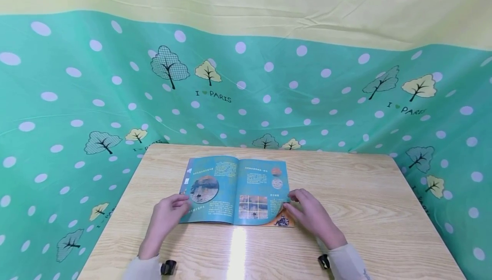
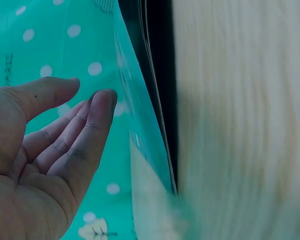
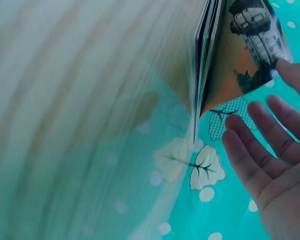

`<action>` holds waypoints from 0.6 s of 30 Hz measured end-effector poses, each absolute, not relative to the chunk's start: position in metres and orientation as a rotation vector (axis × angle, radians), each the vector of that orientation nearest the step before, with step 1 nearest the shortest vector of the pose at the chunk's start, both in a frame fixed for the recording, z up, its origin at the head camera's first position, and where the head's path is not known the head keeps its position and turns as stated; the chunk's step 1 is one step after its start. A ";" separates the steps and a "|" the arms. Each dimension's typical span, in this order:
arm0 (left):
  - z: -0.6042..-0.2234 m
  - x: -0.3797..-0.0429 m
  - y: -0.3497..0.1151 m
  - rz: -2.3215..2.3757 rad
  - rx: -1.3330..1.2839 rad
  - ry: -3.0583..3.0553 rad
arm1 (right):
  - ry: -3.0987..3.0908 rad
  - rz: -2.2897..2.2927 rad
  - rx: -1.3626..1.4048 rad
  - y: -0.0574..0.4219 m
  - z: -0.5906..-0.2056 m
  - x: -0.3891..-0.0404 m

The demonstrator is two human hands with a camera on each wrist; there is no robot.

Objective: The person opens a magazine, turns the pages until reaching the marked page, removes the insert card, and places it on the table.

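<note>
An open magazine point(image 1: 226, 211) with blue pages lies on the wooden table, showing text and painting pictures. Its lower right page corner curls up, baring an orange page point(image 1: 274, 221) with a dark picture beneath. My right hand point(image 1: 311, 214) is at the right edge; in the right wrist view the thumb point(image 3: 289, 75) reaches the edge of the orange page and the other fingers spread loosely apart from it. My left hand point(image 1: 169, 214) is beside the left edge, fingertips over the page margin in the head view. Thumb and fingers stand apart in the left wrist view, with nothing between them.
The wooden table point(image 1: 346, 186) extends around the magazine, with a bright light reflection in front. Green dotted cloth point(image 1: 230, 113) with tree prints hangs behind the table and at both sides. Dark wrist mounts point(image 1: 168, 267) sit by both sleeves.
</note>
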State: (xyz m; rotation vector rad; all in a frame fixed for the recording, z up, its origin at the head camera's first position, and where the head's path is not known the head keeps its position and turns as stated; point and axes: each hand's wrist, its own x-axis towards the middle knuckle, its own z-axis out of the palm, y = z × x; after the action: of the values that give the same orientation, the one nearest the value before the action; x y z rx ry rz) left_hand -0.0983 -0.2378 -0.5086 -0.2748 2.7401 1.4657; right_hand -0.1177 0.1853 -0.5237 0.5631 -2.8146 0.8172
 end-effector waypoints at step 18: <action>-0.501 -0.124 -0.176 1.566 0.114 2.737 | -2.524 0.900 0.835 0.162 -0.522 -0.121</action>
State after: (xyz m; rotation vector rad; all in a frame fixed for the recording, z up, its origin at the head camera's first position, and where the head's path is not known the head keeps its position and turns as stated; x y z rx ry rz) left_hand -0.1239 -0.1757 -0.5006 0.1143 2.7366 1.5657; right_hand -0.1212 0.1617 -0.5216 0.8351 -2.5238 0.9003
